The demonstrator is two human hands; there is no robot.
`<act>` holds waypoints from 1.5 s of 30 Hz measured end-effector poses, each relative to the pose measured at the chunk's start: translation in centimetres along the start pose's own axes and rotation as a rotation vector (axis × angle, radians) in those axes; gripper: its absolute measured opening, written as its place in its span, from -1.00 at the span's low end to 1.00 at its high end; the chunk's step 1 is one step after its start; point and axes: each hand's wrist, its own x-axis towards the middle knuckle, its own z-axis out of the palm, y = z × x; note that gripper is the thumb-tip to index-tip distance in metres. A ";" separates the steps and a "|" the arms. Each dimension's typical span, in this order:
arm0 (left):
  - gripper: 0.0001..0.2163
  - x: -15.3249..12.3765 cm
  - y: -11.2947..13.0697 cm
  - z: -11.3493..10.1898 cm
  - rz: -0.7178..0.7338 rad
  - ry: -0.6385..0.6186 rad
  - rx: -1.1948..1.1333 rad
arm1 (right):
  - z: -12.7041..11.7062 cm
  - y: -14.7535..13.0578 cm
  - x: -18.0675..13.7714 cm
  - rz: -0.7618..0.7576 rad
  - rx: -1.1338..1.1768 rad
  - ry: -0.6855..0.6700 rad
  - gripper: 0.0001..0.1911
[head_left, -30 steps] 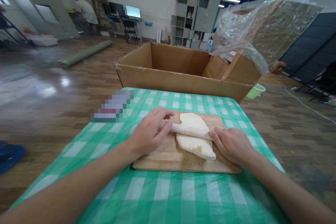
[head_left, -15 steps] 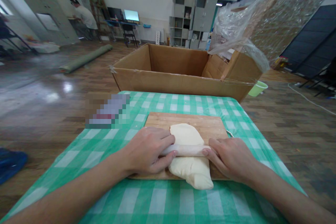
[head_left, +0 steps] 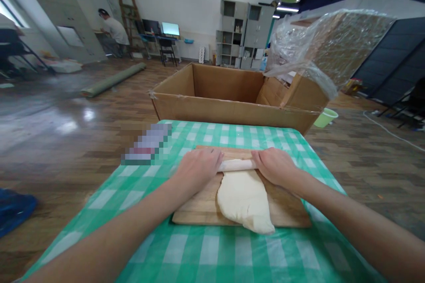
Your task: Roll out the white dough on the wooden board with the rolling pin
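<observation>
A pale sheet of dough (head_left: 244, 199) lies on a wooden cutting board (head_left: 202, 205), its near tip hanging over the board's front edge. A thin white rolling pin (head_left: 236, 165) rests across the dough's far end. My left hand (head_left: 198, 169) is curled over the pin's left end, and my right hand (head_left: 276, 167) presses on its right end. The board sits on a table covered with a green and white checked cloth (head_left: 206, 252).
A large open cardboard box (head_left: 229, 97) stands just beyond the table's far edge, with a plastic-wrapped panel (head_left: 332, 44) leaning above its right side. A green tub (head_left: 325, 117) sits on the wooden floor at right. A person (head_left: 113, 31) stands far off at left by desks.
The rolling pin, with both hands on it, went from the middle of the dough toward me, then away to the dough's far end. The dough has stretched longer toward the board's front edge.
</observation>
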 end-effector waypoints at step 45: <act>-0.52 1.7 -0.4 2.2 0.128 0.043 -0.014 | 3.1 0.3 1.7 -0.079 0.124 0.143 -0.35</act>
